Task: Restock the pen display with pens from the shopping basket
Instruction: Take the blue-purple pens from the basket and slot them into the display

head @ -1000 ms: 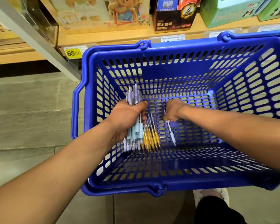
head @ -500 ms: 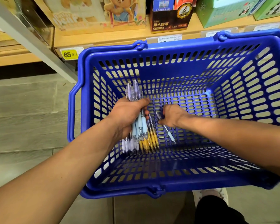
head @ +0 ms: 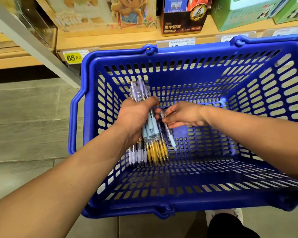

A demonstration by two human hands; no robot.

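Head view: price tag beyond basket

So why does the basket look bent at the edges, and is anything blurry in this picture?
Head view: the wide-angle lens bows the blue basket and the shelf edge; the right hand and the single pen it pinches are smeared by motion; the pen bundle gripped by the left hand looks sharper; the light is soft and even, with no harsh glare.
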